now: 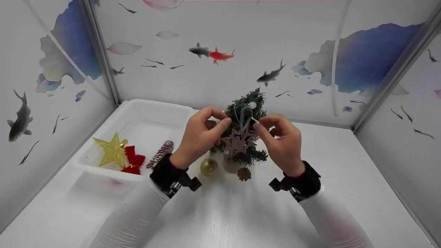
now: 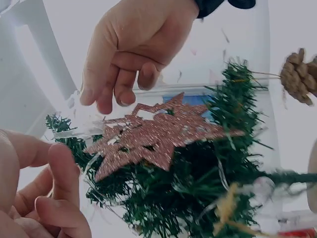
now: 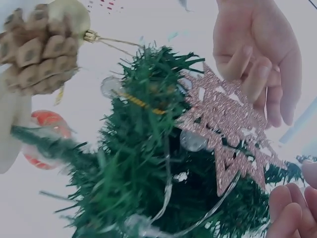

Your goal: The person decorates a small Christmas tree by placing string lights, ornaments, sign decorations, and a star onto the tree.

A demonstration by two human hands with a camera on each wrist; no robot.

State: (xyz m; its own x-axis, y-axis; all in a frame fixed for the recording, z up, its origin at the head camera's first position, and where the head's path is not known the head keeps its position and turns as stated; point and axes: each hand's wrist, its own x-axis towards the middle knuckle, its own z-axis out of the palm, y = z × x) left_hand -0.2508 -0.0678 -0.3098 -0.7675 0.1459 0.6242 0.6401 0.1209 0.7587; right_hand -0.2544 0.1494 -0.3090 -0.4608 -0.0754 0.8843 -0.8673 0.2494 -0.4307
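A small artificial Christmas tree (image 1: 253, 100) stands in front of me, leaning slightly, with a glittery rose-brown snowflake ornament (image 1: 239, 142) against its front branches. A pale ribbon (image 1: 245, 115) loops up from the snowflake. At the left of that loop, my left hand (image 1: 205, 134) pinches the ribbon between thumb and forefinger. My right hand (image 1: 283, 143) pinches a white ribbon end on the other side, fingers curled. From the left wrist view, the snowflake (image 2: 158, 131) lies flat over the green needles between both hands. The right wrist view shows it (image 3: 230, 126) near the left hand's fingers (image 3: 257, 82).
A gold ball (image 1: 209, 167) and a pine cone (image 1: 244, 174) hang low on the tree. At the left, a white plastic basket (image 1: 137, 103) holds a gold star (image 1: 113, 150), a red bow (image 1: 133, 160) and a striped tree-shaped ornament (image 1: 162, 153). Printed panels enclose the white table.
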